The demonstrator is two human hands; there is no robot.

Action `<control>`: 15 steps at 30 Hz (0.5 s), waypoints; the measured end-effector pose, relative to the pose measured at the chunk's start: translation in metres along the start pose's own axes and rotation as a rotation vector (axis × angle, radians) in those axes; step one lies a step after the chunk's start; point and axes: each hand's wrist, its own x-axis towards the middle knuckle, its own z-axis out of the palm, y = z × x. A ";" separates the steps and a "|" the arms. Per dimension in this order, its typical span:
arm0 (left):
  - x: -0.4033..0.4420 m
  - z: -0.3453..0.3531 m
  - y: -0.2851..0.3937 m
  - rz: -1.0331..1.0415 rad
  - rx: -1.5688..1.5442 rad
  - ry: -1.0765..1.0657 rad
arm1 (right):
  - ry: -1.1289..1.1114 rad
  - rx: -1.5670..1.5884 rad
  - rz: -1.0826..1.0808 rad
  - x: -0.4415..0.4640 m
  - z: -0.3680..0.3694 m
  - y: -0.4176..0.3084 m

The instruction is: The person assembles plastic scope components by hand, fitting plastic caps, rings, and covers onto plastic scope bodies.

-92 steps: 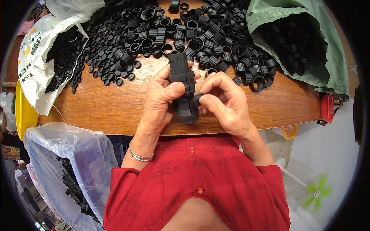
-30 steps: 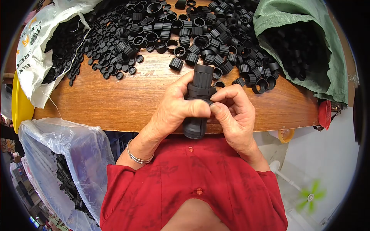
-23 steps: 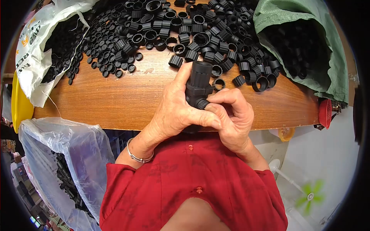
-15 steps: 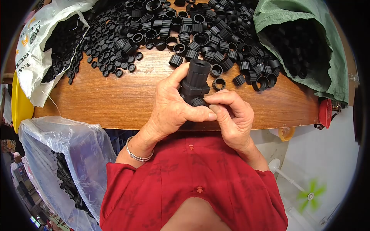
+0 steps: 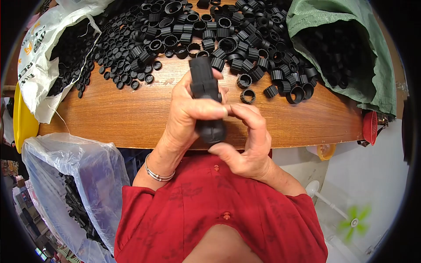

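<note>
A black plastic fitting (image 5: 203, 79) with a ribbed top end is held over the table's near edge, its lower end slightly blurred. My left hand (image 5: 180, 115) is closed round its middle, with the thumb lying across the front. My right hand (image 5: 251, 147) is at the lower end: the thumb touches the bottom and the curved forefinger reaches up beside the left thumb. Part of its grip is smeared by motion. Two black ribbed rings (image 5: 247, 96) lie on the wooden table (image 5: 131, 116) beyond my hands.
A heap of ribbed black rings (image 5: 228, 44) and small black caps (image 5: 127, 61) covers the table's far side. A white sack (image 5: 37, 65) and a green sack (image 5: 372, 52) hold black parts. A plastic-lined bin (image 5: 74, 153) stands at left; a green-bladed fan (image 5: 354, 222) is at lower right.
The fitting has shifted left and toward me and has turned, showing its long lower end. My right hand has moved left and down, its thumb now at the bottom end.
</note>
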 end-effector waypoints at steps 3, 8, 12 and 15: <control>0.007 0.000 -0.017 0.045 -0.338 -0.067 | 0.044 -0.223 -0.047 0.004 0.004 0.001; 0.008 0.007 -0.012 0.037 -0.314 -0.083 | 0.064 -0.217 -0.095 0.003 0.003 0.009; 0.009 0.002 -0.008 0.013 -0.153 -0.114 | 0.072 -0.199 -0.117 0.001 0.007 0.009; 0.009 0.003 -0.005 -0.002 -0.058 -0.050 | 0.085 -0.192 -0.120 -0.002 0.011 0.011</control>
